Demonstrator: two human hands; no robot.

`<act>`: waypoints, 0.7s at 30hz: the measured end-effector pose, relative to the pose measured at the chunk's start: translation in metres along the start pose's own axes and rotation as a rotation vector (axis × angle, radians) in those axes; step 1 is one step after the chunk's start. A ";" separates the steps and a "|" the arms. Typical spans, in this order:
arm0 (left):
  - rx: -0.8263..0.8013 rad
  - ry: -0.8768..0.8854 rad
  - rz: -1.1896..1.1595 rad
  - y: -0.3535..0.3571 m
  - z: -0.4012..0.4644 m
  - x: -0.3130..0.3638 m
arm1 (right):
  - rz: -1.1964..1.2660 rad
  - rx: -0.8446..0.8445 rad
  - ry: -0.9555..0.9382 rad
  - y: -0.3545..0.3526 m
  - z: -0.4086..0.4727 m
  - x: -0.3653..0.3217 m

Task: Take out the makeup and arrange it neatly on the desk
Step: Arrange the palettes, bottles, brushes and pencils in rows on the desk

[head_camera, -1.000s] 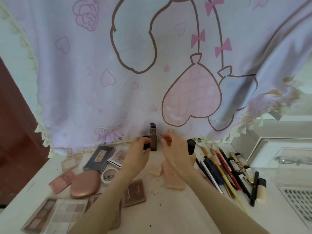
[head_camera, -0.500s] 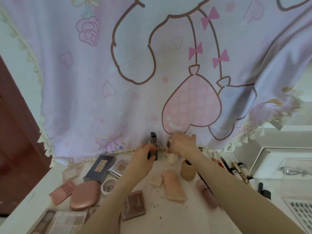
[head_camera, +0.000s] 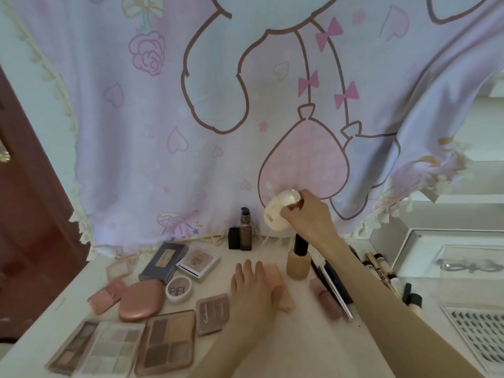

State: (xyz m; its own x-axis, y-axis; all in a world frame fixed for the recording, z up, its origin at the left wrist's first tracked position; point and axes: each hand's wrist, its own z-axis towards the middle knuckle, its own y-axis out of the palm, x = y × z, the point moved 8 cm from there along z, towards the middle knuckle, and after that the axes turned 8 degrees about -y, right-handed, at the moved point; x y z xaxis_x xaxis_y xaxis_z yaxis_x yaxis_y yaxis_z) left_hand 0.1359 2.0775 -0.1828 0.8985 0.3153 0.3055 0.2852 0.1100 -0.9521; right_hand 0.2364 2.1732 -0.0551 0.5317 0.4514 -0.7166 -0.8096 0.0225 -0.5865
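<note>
Holding the cream compact up w/ my right hand, fingers pinching its edge, above the desk near the pump bottle. Left hand lies flat, fingers spread, directly below; open spot sits btwn them.

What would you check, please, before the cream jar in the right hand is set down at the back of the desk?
1. Grip on the cream jar: the right hand holds it at one end, lifted clear of the desk. Ok.
2. Jar closed: cannot tell from this angle.
3. Landing spot: bare desk shows between the pump bottle and the beige bottle. Ok, though narrow.
4. Neighbours upright: the pump bottle and the beige bottle both stand. Ok.
5. Left hand: it rests flat, nearer the person than the landing spot. Ok.
6. Path down: the beige bottle's black cap sits just under the right wrist. Not ok, take care.
</note>
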 end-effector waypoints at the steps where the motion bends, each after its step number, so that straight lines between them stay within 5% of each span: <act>1: -0.032 -0.036 0.042 0.010 -0.004 0.003 | 0.077 0.042 0.007 -0.006 -0.007 0.001; 14: -0.070 -0.190 0.169 0.022 0.015 -0.017 | 0.400 0.126 0.013 -0.026 -0.040 0.013; 21: -0.047 -0.053 0.080 0.021 0.019 -0.006 | 0.531 0.146 0.029 -0.033 -0.051 0.019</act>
State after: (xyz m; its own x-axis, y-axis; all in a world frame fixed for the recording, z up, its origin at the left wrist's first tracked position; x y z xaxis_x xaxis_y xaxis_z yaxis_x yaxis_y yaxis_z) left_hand 0.1302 2.0956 -0.2045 0.9006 0.3705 0.2274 0.2299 0.0383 -0.9725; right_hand 0.2860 2.1349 -0.0683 0.0458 0.4099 -0.9110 -0.9934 -0.0772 -0.0847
